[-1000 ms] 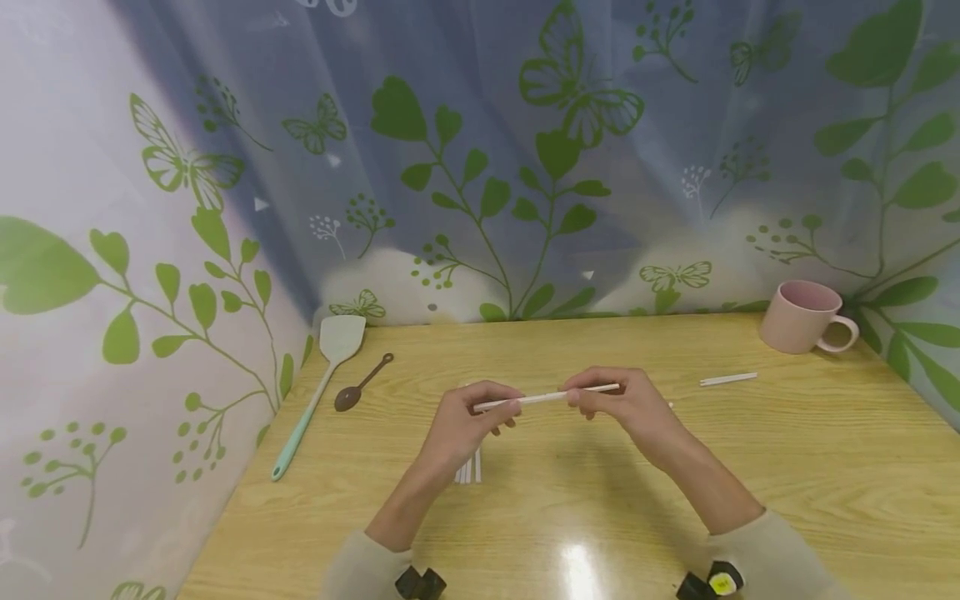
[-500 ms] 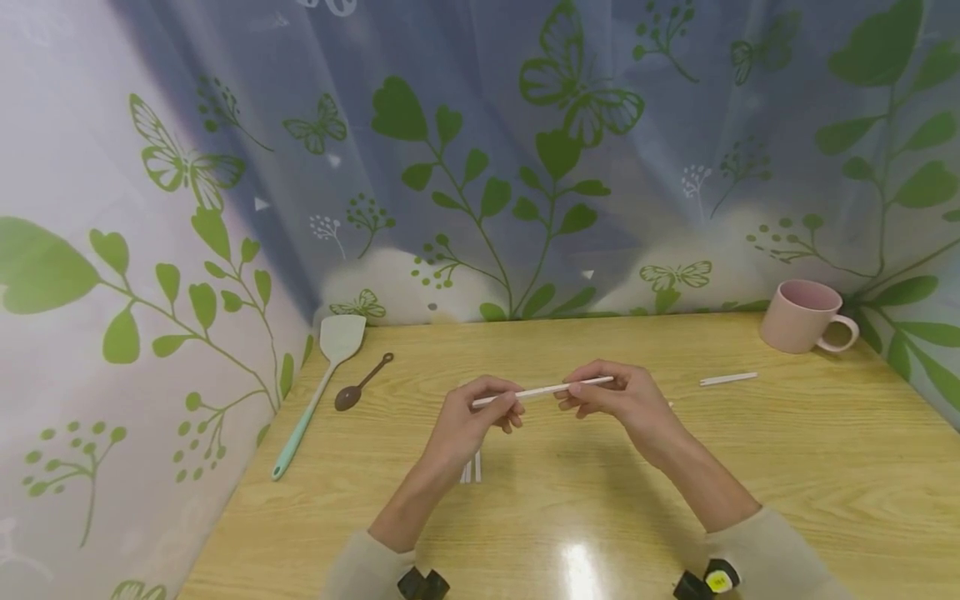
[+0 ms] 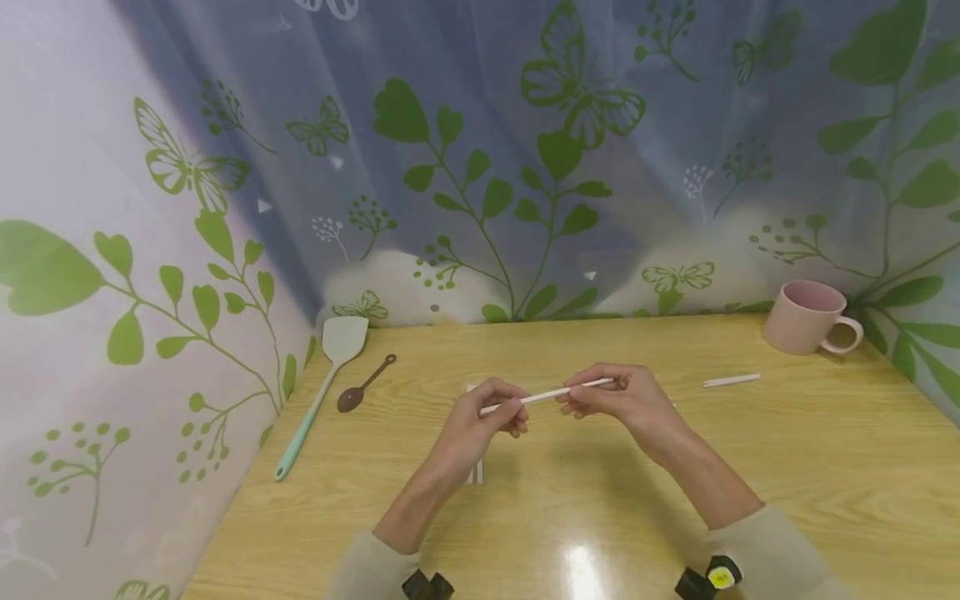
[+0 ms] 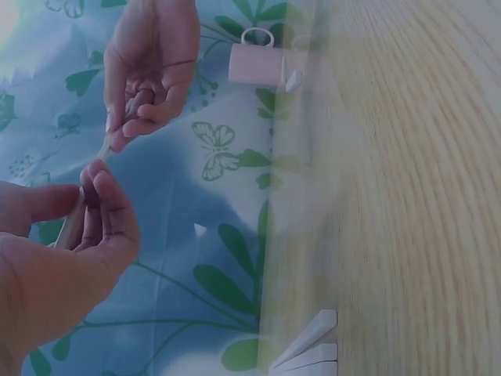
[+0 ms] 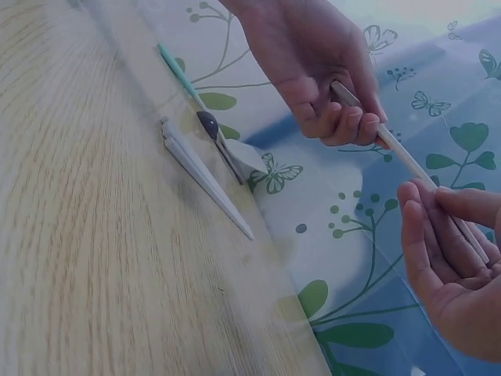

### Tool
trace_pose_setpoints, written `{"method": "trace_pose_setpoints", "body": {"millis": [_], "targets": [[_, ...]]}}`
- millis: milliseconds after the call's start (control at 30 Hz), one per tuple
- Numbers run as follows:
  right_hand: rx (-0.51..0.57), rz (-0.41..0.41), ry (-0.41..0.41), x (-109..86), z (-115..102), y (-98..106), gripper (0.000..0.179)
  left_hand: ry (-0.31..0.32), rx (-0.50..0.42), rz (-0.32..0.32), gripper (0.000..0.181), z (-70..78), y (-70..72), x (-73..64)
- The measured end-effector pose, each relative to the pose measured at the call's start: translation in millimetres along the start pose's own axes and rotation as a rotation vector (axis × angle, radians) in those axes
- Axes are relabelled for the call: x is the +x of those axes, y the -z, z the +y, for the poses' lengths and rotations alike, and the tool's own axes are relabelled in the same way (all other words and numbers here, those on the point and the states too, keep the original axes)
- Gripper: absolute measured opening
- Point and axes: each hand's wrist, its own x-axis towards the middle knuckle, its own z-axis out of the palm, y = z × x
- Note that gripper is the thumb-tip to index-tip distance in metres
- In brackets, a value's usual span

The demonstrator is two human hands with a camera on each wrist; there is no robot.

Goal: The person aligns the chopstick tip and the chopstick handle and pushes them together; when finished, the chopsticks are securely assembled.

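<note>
The left hand (image 3: 487,414) pinches the held chopstick (image 3: 545,396) near its left end between thumb and fingers. The right hand (image 3: 626,404) pinches the same white piece toward its right end. It spans the gap between the 2 hands, raised above the table (image 3: 825,467) and slightly higher at the right. Cannot tell whether 1 or 2 pieces are in the grip. Loose chopsticks (image 3: 481,472) lie below the left hand, partly hidden. Right-side chopsticks (image 3: 731,381) lie near the mug (image 3: 802,318). At left, 1 spoon (image 3: 349,399) lies beside 1 spatula (image 3: 308,421).
</note>
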Motion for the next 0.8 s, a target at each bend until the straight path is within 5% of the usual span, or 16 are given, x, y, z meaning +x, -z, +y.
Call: {"method": "trace_pose_setpoints", "body": {"millis": [467, 800], "targets": [[-0.038, 0.004, 0.021, 11.4, 11.0, 17.9, 0.033, 0.155, 0.028, -0.045, 0.026, -20.4, 22.8, -20.3], [0.038, 0.011, -0.003, 33.1, 18.2, 3.4, 0.039, 0.247, 0.09, -0.117, 0.028, -24.5, 29.1, -38.4]]}}
